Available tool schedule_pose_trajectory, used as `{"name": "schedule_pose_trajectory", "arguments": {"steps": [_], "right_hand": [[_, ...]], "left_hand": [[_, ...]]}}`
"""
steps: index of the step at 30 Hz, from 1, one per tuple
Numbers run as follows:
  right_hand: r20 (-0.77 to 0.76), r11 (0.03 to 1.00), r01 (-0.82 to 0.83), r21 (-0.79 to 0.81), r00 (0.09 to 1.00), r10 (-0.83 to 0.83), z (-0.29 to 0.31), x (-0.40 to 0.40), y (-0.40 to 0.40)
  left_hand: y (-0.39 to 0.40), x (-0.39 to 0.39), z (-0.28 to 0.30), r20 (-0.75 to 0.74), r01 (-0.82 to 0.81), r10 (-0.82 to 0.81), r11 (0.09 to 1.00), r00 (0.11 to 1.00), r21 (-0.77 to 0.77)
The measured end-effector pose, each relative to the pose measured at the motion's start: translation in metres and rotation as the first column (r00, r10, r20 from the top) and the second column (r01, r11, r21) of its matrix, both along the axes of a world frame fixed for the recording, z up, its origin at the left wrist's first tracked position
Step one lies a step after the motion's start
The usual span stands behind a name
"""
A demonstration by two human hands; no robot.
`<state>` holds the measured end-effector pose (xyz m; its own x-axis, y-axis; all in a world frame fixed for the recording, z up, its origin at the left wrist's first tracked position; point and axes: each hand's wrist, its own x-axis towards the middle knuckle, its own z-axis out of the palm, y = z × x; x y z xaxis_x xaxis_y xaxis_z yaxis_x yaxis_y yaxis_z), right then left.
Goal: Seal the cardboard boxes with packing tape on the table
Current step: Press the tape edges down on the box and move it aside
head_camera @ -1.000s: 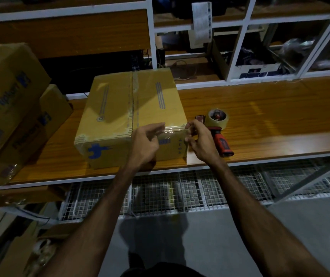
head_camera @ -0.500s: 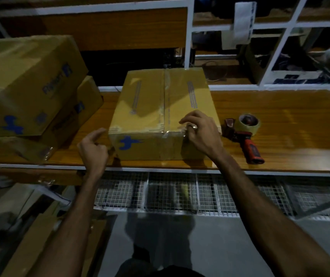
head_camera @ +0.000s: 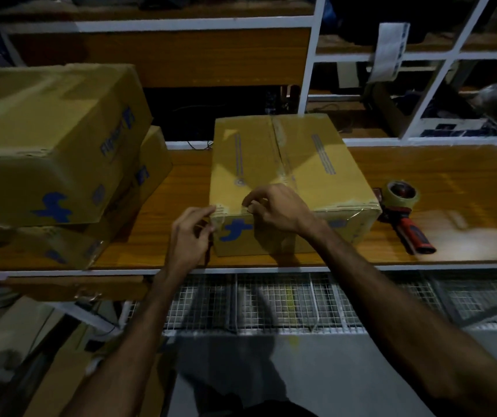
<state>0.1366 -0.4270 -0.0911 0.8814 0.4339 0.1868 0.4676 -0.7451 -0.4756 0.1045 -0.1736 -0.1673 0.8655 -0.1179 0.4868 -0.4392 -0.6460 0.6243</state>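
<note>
A closed cardboard box (head_camera: 316, 164) with a blue logo stands on the wooden table (head_camera: 458, 188). Clear tape runs along its top seam and across its near top edge (head_camera: 346, 206). My left hand (head_camera: 188, 239) is at the box's near left corner, thumb and forefinger pinching the tape end there. My right hand (head_camera: 280, 209) rests on the near top edge, its curled fingertips pinching the tape just right of that corner. The red-handled tape dispenser (head_camera: 403, 209) lies on the table to the right of the box, touched by neither hand.
Two more cardboard boxes are stacked at the left, the upper one (head_camera: 45, 139) on the lower one (head_camera: 154, 164). White-framed shelves (head_camera: 310, 85) with clutter rise behind the table. Wire mesh baskets (head_camera: 286, 299) hang under the table's front edge.
My left hand has come up from the table's left front to the box's near left corner. My right hand slid left along the near top edge. The view shifted left.
</note>
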Motion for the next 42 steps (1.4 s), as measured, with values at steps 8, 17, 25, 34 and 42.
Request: {"name": "schedule_pose_trajectory", "arguments": {"steps": [8, 17, 25, 34, 42], "right_hand": [[0.094, 0.997, 0.076, 0.008, 0.993, -0.077, -0.022, -0.004, 0.018], [0.116, 0.99, 0.138, 0.036, 0.983, -0.142, -0.029, -0.011, 0.024], [0.116, 0.986, 0.161, 0.04, 0.98, -0.164, -0.031, -0.012, 0.025], [0.168, 0.984, 0.175, 0.039, 0.969, -0.179, -0.04, -0.011, 0.027], [0.145, 0.983, 0.14, 0.118, 0.977, -0.157, -0.044, -0.013, 0.019]], "left_hand": [[0.013, 0.018, -0.011, 0.105, 0.118, -0.128, 0.989, 0.986, 0.093], [0.013, 0.021, -0.009, 0.374, 0.153, -0.227, 0.964, 0.899, 0.218], [0.02, 0.033, -0.011, 0.393, 0.228, -0.342, 0.923, 0.854, 0.309], [0.01, 0.031, -0.003, 0.305, 0.213, -0.265, 0.958, 0.915, 0.192], [0.011, 0.031, 0.0, 0.213, 0.235, -0.256, 0.965, 0.943, 0.118]]}}
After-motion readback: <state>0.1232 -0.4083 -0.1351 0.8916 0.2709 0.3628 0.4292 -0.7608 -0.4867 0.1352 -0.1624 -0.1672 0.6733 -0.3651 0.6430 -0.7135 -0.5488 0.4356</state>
